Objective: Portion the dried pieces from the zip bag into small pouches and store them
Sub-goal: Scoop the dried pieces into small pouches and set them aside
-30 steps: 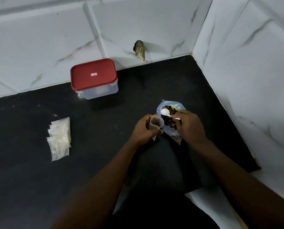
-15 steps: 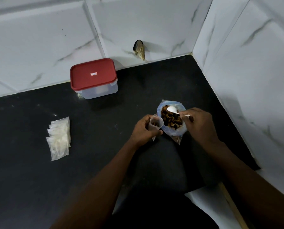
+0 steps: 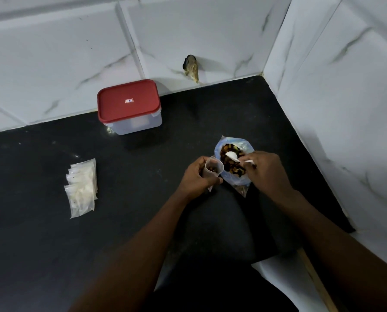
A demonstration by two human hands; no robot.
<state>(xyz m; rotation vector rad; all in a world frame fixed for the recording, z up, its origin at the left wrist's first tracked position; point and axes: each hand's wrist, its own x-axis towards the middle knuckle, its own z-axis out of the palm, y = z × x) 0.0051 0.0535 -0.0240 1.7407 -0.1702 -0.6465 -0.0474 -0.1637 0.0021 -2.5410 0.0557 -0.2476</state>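
A blue-tinted zip bag (image 3: 244,144) stands open on the black counter, full of dark dried pieces (image 3: 232,166). My right hand (image 3: 266,172) pinches the handle of a small white spoon (image 3: 232,156), whose bowl lies in the pieces inside the bag. Just left of the bag, my left hand (image 3: 197,175) grips a small clear pouch (image 3: 214,168) upright with its mouth held open; a few dark pieces show inside it.
A clear box with a red lid (image 3: 129,104) stands shut against the back wall. A fanned stack of small clear pouches (image 3: 82,188) lies at the left on the black counter (image 3: 42,221). Tiled walls close the back and right; the back tile has a broken hole (image 3: 191,67).
The spoon has left the pouch mouth and moved right and down into the zip bag. My right hand shifted right with it. The left hand and pouch stayed put.
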